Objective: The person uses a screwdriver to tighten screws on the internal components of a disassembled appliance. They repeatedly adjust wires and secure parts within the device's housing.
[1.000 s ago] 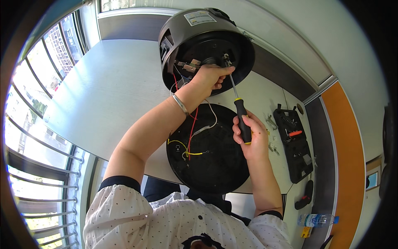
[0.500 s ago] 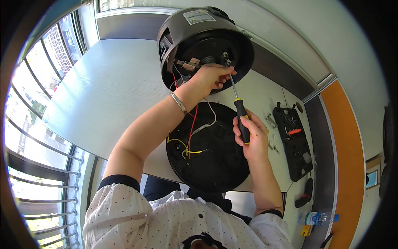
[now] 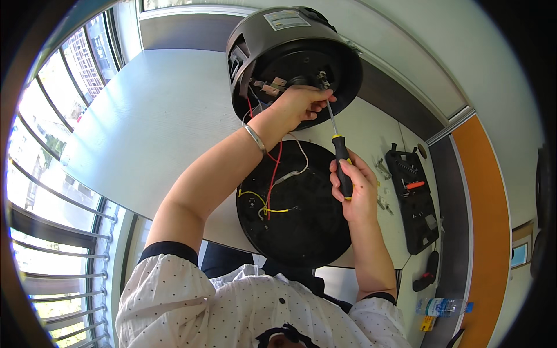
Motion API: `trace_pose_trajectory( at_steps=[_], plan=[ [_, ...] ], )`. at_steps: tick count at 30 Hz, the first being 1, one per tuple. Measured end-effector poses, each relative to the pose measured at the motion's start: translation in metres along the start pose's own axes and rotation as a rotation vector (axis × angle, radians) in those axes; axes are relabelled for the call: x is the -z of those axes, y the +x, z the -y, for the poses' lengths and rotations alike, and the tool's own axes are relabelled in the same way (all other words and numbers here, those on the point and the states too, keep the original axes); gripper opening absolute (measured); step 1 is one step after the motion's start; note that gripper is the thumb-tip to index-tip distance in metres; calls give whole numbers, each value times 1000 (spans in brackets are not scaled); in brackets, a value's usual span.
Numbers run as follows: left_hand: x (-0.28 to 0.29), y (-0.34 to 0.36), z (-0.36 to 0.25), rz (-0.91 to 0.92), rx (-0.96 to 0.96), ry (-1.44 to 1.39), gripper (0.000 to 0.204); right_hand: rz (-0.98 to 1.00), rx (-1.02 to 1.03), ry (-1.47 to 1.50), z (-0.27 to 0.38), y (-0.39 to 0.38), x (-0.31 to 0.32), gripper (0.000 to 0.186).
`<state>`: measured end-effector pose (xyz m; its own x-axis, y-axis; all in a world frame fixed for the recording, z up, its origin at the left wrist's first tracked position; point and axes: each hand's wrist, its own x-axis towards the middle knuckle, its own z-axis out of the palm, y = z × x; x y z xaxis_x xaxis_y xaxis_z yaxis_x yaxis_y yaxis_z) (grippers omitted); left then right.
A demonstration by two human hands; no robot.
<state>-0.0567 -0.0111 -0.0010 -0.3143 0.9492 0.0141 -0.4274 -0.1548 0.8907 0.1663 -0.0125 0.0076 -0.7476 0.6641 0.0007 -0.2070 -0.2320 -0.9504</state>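
A dark grey round appliance body, like a rice cooker (image 3: pixel 272 49), lies on its side with its open underside toward me. My right hand (image 3: pixel 361 188) is wrapped round the black and yellow handle of a screwdriver (image 3: pixel 342 159). Up by the underside, my left hand (image 3: pixel 304 104) pinches the shaft near its tip; fingers hide the very end. Just above them sits a metal bracket (image 3: pixel 323 78) inside the body. Red, white and yellow wires (image 3: pixel 281 159) hang from the body over a round black base cover (image 3: pixel 307 226) lying nearer me.
To the right lies an open black tool case (image 3: pixel 413 200) with bits and a red piece. Small metal parts (image 3: pixel 383 169) are scattered beside it. Farther along are a black and red tool (image 3: pixel 428 271) and a water bottle (image 3: pixel 444 306). A barred window (image 3: pixel 64 191) is on the left.
The whole view has shifted slightly, with the appliance sitting a little farther right in it. Both hands keep the same hold on the screwdriver.
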Motion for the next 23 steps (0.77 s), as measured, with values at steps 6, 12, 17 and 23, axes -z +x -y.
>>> trace_pose_trajectory(
  at_steps=[6, 12, 17, 23],
  plan=[
    [0, -1, -1, 12, -6, 6, 25, -15, 1, -6, 1, -1, -4, 37],
    [-2, -1, -1, -5, 4, 19, 25, -20, 11, -10, 0, -2, -4, 36],
    [-3, 0, -1, 7, -15, -2, 24, -19, 20, -8, -1, -1, -4, 36],
    [-4, -1, -1, -15, -3, -15, 25, -15, 24, -41, 0, -1, -4, 36]
  ],
)
